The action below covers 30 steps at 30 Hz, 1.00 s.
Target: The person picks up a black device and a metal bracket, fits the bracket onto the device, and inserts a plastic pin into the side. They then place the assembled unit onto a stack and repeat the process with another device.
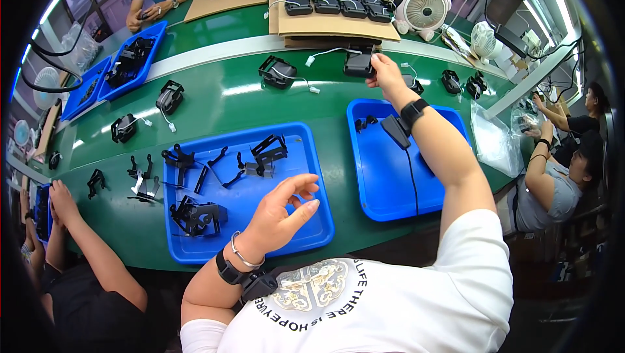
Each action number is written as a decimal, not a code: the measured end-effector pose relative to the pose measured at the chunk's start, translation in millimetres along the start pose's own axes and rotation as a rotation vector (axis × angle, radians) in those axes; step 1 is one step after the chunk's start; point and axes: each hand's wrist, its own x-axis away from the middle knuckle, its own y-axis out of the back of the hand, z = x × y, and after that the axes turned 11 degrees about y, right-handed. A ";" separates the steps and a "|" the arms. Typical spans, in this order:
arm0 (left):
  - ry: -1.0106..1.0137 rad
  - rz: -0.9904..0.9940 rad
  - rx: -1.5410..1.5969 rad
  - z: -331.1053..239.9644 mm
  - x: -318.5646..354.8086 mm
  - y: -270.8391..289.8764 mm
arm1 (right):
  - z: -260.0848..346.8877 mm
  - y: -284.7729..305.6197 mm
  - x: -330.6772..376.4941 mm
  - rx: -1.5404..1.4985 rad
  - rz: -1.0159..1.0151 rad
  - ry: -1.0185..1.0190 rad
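My right hand (388, 76) reaches to the far side of the green bench and grips a black boxy device (358, 65) by its right edge. A white cable with a plug trails left from that device. My left hand (286, 208) hovers over the right part of a blue tray (312, 158), fingers apart and slightly curled, with nothing in it. Several black brackets (195, 215) lie in this tray, mostly to its left. Beneath my right forearm is a second blue tray (364, 190), with small black parts (366, 122) in its far left corner.
Other black devices with white cables (278, 72) are spread over the green bench (221, 109). Beyond a pale rail, more stand on cardboard (332, 24) beside a fan (426, 7). Loose brackets (143, 177) lie left of the tray. Co-workers sit left, right and opposite.
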 end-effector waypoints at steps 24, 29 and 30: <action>0.125 0.068 -0.170 0.4 -11.9 -1.1 | 18.3 48.6 -178.2 0.987 -0.284 0.116; 0.147 0.061 -0.166 1.9 -13.3 -2.9 | 20.6 25.6 -192.4 0.988 -0.344 -0.018; 0.152 0.073 -0.170 1.5 -15.0 -3.2 | 20.9 24.9 -194.5 0.985 -0.343 -0.015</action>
